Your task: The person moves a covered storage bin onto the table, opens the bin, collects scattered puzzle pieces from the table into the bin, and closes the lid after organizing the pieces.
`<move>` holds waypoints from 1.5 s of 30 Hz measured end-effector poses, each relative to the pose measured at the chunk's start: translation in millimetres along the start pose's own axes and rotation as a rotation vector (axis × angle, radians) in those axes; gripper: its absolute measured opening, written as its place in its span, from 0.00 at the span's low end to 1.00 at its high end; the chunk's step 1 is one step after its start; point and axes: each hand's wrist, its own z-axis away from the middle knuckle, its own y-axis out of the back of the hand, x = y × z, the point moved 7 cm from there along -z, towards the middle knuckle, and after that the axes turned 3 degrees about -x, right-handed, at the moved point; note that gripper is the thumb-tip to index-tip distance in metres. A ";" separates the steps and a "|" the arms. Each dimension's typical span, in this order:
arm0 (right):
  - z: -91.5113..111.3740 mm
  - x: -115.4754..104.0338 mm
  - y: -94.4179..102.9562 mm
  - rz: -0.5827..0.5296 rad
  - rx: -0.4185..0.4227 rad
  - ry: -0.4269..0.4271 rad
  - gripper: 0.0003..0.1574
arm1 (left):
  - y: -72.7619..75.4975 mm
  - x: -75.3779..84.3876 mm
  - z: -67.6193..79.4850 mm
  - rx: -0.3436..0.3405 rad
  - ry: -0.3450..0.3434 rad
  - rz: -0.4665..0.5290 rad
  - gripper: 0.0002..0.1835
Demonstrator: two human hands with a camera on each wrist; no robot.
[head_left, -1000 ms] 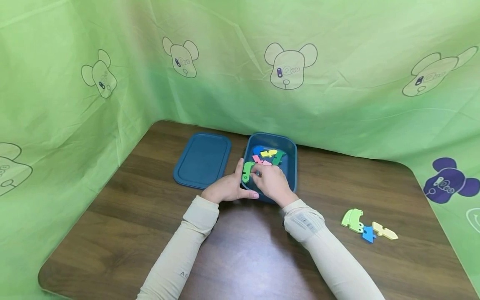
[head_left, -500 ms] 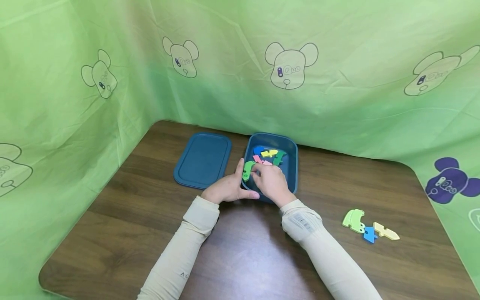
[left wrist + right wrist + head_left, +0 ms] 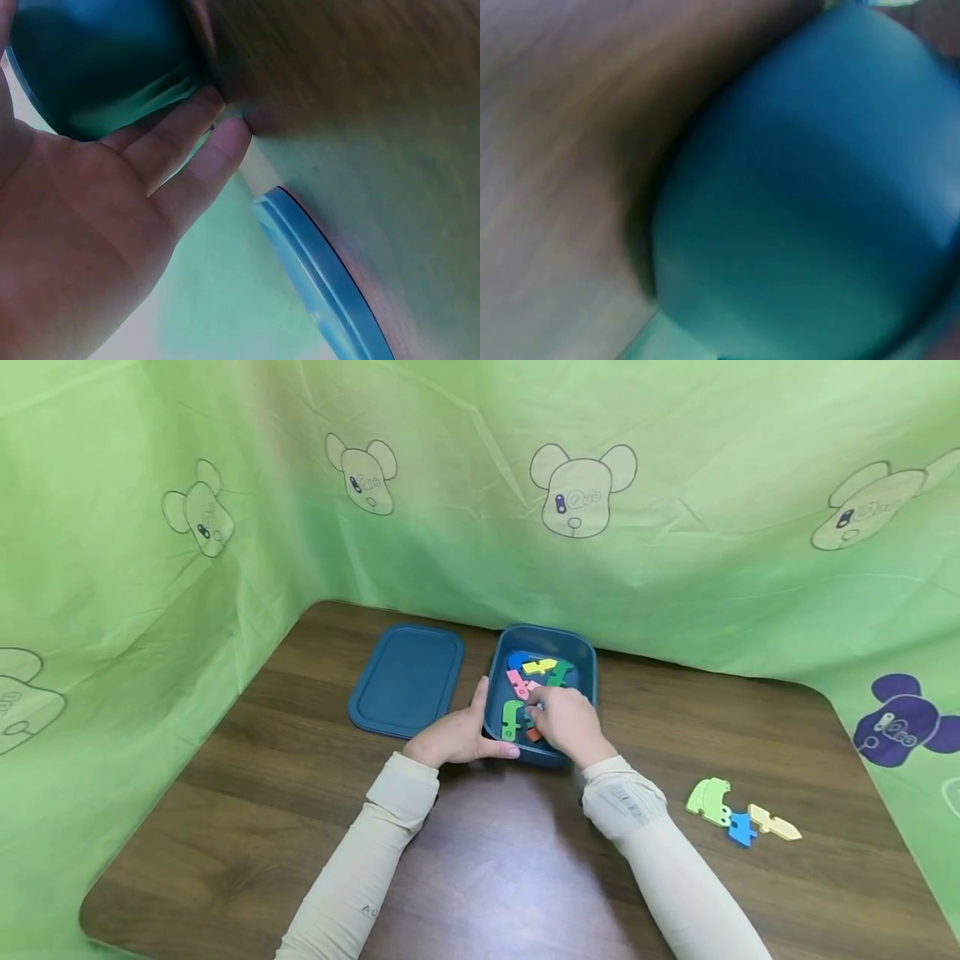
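Note:
A dark blue lidless box (image 3: 540, 639) stands at the back of the table. My left hand (image 3: 457, 735) rests against its near left corner, thumb along the front wall. In the left wrist view, the fingers of that hand (image 3: 82, 232) lie fairly straight along the box's outside. My right hand (image 3: 568, 722) reaches inside with bent fingers; whether they pinch a piece I cannot tell. Beside its fingertips lie a green puzzle piece (image 3: 510, 720) and an orange-red piece (image 3: 534, 735). Pink (image 3: 517, 683), yellow (image 3: 539, 667), blue (image 3: 517, 660) and dark green (image 3: 559, 673) pieces lie farther back.
A flat blue lid (image 3: 408, 681) lies left of the box. To the right on the wooden table (image 3: 262, 827) are a light green piece (image 3: 708, 802), a blue piece (image 3: 741, 830) and a pale yellow piece (image 3: 774, 822). Green cloth (image 3: 465, 552) hangs behind.
My right hand has shifted slightly right inside the box. The green piece has moved right and toward me, and the orange-red piece has come into view. My left hand stays put.

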 end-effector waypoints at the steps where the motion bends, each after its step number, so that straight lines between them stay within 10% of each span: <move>1: 2.5 4.1 4.2 -0.019 0.007 -0.010 0.10 | 0.0 0.5 -0.1 0.001 -0.001 0.001 0.68; 18: 77.6 97.9 78.2 -0.098 0.284 -0.021 0.10 | -3.2 2.4 1.3 -0.012 0.008 -0.006 0.68; 34: 183.7 242.3 77.9 0.097 -0.090 -0.246 0.21 | -1.2 4.9 4.3 -0.008 0.007 0.002 0.68; 45: 218.9 269.4 67.8 0.056 -0.141 -0.281 0.28 | -5.9 2.2 0.9 -0.014 0.016 0.004 0.69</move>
